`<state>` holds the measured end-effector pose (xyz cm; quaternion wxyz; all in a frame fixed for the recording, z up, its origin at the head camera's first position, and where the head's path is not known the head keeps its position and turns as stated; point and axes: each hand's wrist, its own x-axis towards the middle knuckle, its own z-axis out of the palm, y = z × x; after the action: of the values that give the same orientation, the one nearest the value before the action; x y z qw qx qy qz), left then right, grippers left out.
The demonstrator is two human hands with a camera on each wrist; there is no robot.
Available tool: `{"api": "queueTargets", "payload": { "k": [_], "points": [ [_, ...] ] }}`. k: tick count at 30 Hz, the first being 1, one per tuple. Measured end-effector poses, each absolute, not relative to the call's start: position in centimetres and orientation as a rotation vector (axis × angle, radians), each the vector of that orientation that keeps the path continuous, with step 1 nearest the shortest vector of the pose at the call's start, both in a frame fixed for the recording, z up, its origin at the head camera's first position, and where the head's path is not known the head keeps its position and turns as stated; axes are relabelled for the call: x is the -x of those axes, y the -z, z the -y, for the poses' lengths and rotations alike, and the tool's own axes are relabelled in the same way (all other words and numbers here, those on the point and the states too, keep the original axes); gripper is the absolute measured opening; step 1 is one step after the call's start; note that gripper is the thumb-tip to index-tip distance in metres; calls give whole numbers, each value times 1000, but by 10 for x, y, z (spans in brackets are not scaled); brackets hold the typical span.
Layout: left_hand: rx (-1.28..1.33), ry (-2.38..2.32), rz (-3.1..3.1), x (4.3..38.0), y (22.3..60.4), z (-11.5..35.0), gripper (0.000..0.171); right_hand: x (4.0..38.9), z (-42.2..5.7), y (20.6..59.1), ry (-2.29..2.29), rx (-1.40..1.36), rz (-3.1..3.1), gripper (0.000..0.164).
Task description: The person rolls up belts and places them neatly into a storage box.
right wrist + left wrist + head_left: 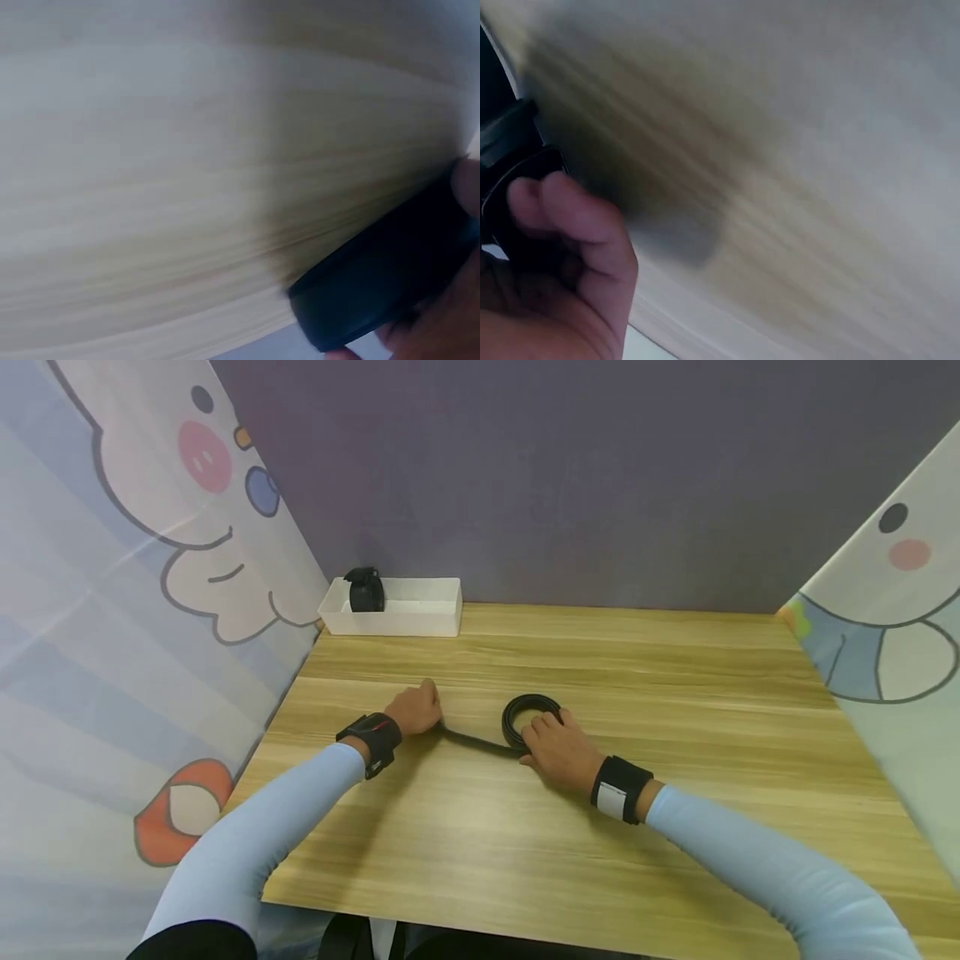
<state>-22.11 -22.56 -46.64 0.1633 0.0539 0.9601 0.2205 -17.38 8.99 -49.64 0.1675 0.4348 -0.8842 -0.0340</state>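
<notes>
A black belt-like strap [510,722] is wound into a round coil near the middle of the wooden table, with a straight length leading out to the left. My left hand [416,708] grips the free end with curled fingers; in the left wrist view a dark part of the strap [496,206] shows beyond the fingertips. My right hand [559,750] holds the coil at its right side, thumb at the near edge and fingers over the top. The right wrist view shows the coil's broad dark outer face [375,281] between thumb and fingers.
At the back left of the table [637,668] stands a shallow white tray [420,625]. It contains a black rolled item [367,592], standing upright. A grey wall rises behind the table, and printed cartoon cloths hang on both sides.
</notes>
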Motion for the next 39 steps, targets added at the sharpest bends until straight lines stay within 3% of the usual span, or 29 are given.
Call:
{"api": "queueTargets", "payload": {
  "k": [12, 25, 34, 39],
  "points": [
    [-184, -546, -2794, 265, 468, 201, 32, 172, -97, 496, 31, -1434, 2516, 34],
    [-186, -480, -2800, 282, 464, 135, 23, 161, -96, 503, 56, -1415, 2511, 34],
    [-207, -559, -2689, 287, 453, 97, 42, 166, -96, 499, 66, -1404, 2553, 34],
    [-174, -569, -2627, 287, 451, 83, 62, 167, -97, 498, 39, -1410, 2595, 34]
  ]
}}
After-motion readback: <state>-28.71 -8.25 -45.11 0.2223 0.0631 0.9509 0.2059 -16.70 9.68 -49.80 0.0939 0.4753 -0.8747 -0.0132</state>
